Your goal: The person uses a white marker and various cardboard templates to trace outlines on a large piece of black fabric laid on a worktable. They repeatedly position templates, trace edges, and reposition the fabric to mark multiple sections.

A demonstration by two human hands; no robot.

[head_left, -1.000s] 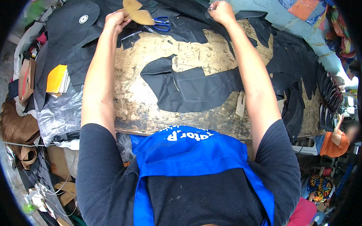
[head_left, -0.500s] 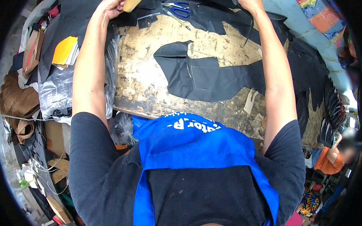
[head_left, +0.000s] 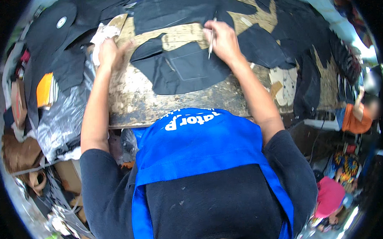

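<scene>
A pale, irregular flat template (head_left: 110,30), whitish with a tan end, is gripped in my left hand (head_left: 108,55) at the board's left side. That hand is smeared by motion, and its thumb points out to the right. My right hand (head_left: 225,39) holds a slim silver pen (head_left: 212,39) between thumb and fingers, its lower end over the cloth. Below and between the hands lies a curved piece of black cloth (head_left: 185,71) with thin pale lines drawn on it. A larger black cloth piece (head_left: 175,12) lies beyond it.
The worn wooden board (head_left: 132,102) ends just before my blue apron (head_left: 196,136). More black pieces (head_left: 262,45) and a pale template (head_left: 284,84) lie right. Clear plastic sheeting (head_left: 61,124) and an orange-and-white stack (head_left: 47,90) stand left. A person in orange (head_left: 355,119) sits far right.
Both hands have come nearer from the far edge. The pen that lay on the board is now in my right hand. The view has shifted, and the blue-handled scissors no longer show.
</scene>
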